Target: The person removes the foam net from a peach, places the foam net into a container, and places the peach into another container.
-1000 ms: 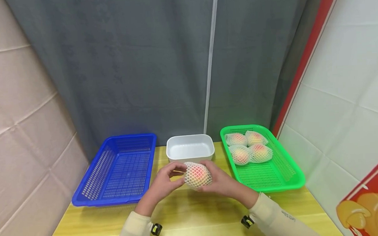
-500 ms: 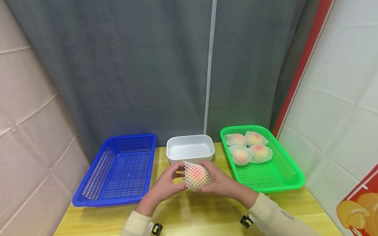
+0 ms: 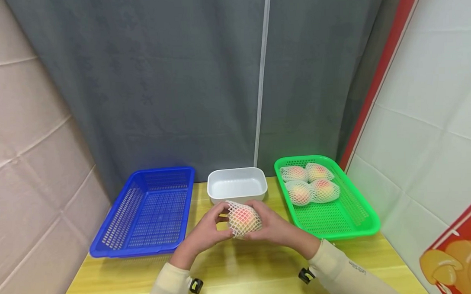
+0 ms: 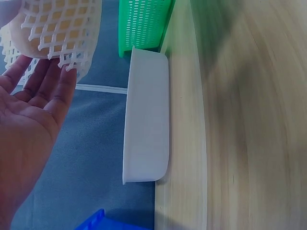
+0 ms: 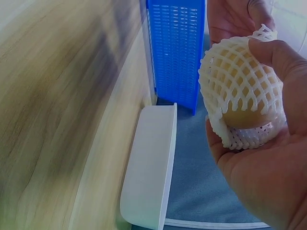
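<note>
A pink-and-yellow peach (image 3: 243, 218) in a white foam net (image 5: 240, 67) is held up over the table between both hands. My right hand (image 3: 275, 223) grips it from the right, thumb on the near side and fingers behind and below; the fruit's bare underside shows at the net's open end in the right wrist view. From the left, my left hand (image 3: 206, 232) holds the net's other end between thumb and fingers. In the left wrist view its fingertips (image 4: 67, 76) lie at the net's edge. Some fingers are hidden behind the net.
Behind the hands stands a white rectangular tub (image 3: 237, 194). At left is a blue mesh basket (image 3: 156, 214). A green basket (image 3: 331, 223) at right holds several netted peaches (image 3: 323, 189). A grey curtain (image 3: 159, 89) hangs behind the wooden table (image 3: 239, 268).
The peach has shifted slightly left with my right hand. The net's left end has been drawn up and looks more spread at my left fingers. Baskets and tub stay put.
</note>
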Motion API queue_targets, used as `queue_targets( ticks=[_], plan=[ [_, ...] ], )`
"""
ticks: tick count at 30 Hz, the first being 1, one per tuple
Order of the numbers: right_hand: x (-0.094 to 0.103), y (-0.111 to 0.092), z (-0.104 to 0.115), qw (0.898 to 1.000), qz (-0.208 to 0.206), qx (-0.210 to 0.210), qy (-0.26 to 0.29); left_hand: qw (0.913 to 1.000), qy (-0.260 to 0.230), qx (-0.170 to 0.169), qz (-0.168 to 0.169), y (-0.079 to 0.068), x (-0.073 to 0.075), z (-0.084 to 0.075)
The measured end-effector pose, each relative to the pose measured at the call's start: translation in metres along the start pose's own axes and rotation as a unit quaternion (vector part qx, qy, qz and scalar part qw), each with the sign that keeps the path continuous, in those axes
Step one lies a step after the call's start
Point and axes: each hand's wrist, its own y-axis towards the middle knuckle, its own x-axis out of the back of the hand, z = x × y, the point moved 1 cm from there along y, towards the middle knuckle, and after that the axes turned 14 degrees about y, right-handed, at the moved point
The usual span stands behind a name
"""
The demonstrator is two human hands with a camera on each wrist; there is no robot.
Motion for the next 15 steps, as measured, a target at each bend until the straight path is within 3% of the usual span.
queue_targets(
  ticks=[15],
  plan=[
    [-0.0017, 0.0011, 0.0011, 1.000, -0.001, -0.018, 0.006, 0.9999, 0.013, 0.001, 0.004, 0.0014, -0.0035, 0.0031]
  ],
)
